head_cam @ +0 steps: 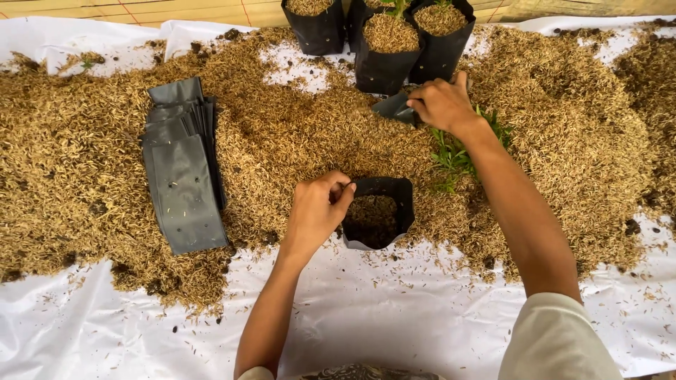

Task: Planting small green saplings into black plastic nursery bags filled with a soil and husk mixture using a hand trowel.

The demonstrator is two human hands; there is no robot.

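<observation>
My left hand pinches the left rim of an open black nursery bag that stands in the husk pile, partly filled with brown husk. My right hand reaches farther back and grips a small dark scoop whose tip rests on the rice husk heap. Green seedlings lie on the husk just under my right forearm.
A stack of flat black nursery bags lies on the husk at the left. Three filled black bags stand at the back, some with green shoots. A white plastic sheet covers the ground beneath everything.
</observation>
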